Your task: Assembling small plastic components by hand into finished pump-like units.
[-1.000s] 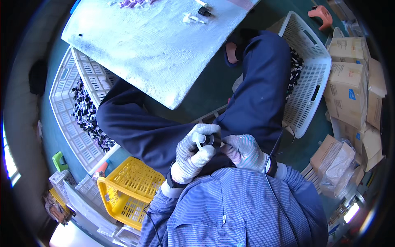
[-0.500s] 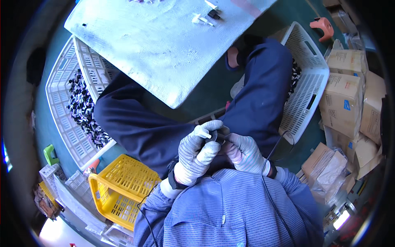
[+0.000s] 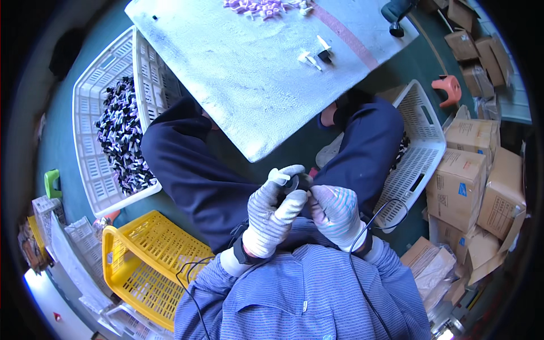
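Over my lap, my left hand (image 3: 273, 215), in a striped grey-white glove, is closed around a small black plastic part (image 3: 300, 182). A white nozzle-like tip (image 3: 279, 177) sticks out beside its thumb and forefinger. Close against it, my right hand (image 3: 338, 214), gloved the same way, has its fingertips pinched at the black part's right side. The gloves hide much of the part, so its full shape does not show.
Ahead stands a white-covered table (image 3: 226, 85) bearing pink pieces (image 3: 258, 7) and a few white pieces (image 3: 309, 59). A white basket (image 3: 85, 122) of black-and-white parts (image 3: 122, 136) is left, another white basket (image 3: 422, 133) right. A yellow basket (image 3: 153, 235) and cardboard boxes (image 3: 456, 181) flank me.
My view has tilted upward, bringing in more of the table and the pink pieces. Both hands stay together at the black part; the right hand's fingers have curled in more.
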Available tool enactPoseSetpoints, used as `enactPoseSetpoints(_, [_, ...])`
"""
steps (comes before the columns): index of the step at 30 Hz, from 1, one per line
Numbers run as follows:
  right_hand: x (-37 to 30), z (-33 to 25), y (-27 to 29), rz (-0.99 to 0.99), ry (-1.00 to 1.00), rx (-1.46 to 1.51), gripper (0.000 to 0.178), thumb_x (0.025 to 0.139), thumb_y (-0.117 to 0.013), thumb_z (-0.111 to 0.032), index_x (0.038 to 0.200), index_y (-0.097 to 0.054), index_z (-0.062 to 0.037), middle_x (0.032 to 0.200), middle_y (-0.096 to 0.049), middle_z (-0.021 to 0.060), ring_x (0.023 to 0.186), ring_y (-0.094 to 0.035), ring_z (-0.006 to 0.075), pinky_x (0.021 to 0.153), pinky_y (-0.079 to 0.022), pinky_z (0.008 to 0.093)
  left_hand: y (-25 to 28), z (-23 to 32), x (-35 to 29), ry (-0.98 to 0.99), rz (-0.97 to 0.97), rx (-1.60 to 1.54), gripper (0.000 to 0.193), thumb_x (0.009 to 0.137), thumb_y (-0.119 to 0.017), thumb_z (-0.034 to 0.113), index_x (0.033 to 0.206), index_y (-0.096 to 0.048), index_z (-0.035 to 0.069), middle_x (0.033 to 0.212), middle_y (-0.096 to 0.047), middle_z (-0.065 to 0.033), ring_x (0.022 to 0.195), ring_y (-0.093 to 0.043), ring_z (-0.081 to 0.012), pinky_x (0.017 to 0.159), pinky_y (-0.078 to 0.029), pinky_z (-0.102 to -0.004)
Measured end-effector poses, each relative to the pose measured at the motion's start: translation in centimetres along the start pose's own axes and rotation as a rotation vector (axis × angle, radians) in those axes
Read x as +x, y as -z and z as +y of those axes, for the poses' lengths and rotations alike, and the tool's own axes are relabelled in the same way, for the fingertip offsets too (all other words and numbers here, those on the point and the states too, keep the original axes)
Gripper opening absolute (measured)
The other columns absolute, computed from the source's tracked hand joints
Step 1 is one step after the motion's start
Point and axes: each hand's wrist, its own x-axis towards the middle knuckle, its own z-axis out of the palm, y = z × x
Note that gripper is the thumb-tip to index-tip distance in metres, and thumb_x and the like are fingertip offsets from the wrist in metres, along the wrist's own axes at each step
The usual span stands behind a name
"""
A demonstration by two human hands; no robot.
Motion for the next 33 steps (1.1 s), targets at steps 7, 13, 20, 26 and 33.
enactPoseSetpoints(7, [-0.7, 1.1, -0.2, -0.18, -0.266, 0.737, 0.016, 0.096, -0.058, -0.014, 0.097, -0.062, 0.0017, 0.07, -0.062, 0.0098, 0.062, -0.063, 0.0189, 0.058, -0.047, 0.0279, 0.9, -0.2, 0.2, 0.047, -0.003, -0.05, 0.052, 0.083, -0.076, 0.016, 0.128, -0.053, 0.002, 0.112, -0.062, -0.0059, 0.097, -0.058, -0.011, 0.089, -0.046, -0.0269])
enactPoseSetpoints(13, [-2.1, 1.8, -0.3, -0.333, -0.445, 1.021, 0.017, 0.099, -0.057, -0.015, 0.1, -0.062, 0.0006, 0.073, -0.057, -0.0019, 0.067, -0.053, 0.0044, 0.059, -0.045, 0.0222, 2.3, 1.4, 0.2, 0.057, -0.343, -0.266, 0.064, 0.091, -0.068, 0.021, 0.144, -0.038, 0.004, 0.134, -0.054, -0.0102, 0.101, -0.057, -0.0116, 0.09, -0.046, -0.0276])
enactPoseSetpoints(20, [-2.1, 1.5, -0.2, -0.41, -0.401, 0.992, 0.022, 0.098, -0.058, -0.02, 0.104, -0.064, 0.0006, 0.081, -0.068, 0.0045, 0.076, -0.062, 0.0097, 0.069, -0.049, 0.0261, 2.4, 1.5, 0.0, 0.112, -0.356, -0.146, 0.056, 0.087, -0.071, 0.03, 0.132, -0.053, 0.0, 0.12, -0.06, -0.0144, 0.091, -0.061, -0.016, 0.073, -0.05, -0.026])
enactPoseSetpoints(26, [-1.7, 0.2, -0.2, -0.252, -0.326, 0.677, 0.016, 0.094, -0.061, -0.015, 0.096, -0.065, -0.0002, 0.08, -0.068, 0.0128, 0.071, -0.068, 0.0251, 0.06, -0.05, 0.0317, 2.3, 1.1, -0.3, 0.194, -0.252, -0.273, 0.044, 0.087, -0.07, 0.008, 0.128, -0.056, 0.0, 0.113, -0.065, -0.0115, 0.106, -0.061, -0.0168, 0.089, -0.05, -0.0292])
enactPoseSetpoints(33, [-0.8, -0.3, -1.1, -0.108, -0.12, 0.247, 0.015, 0.089, -0.064, -0.013, 0.098, -0.064, -0.0005, 0.08, -0.065, 0.0167, 0.069, -0.065, 0.0349, 0.058, -0.05, 0.0371, 1.1, 0.3, -0.6, 0.094, 0.047, -0.126, 0.043, 0.079, -0.079, 0.011, 0.117, -0.06, 0.001, 0.108, -0.066, -0.0088, 0.1, -0.062, -0.0147, 0.089, -0.051, -0.0289])
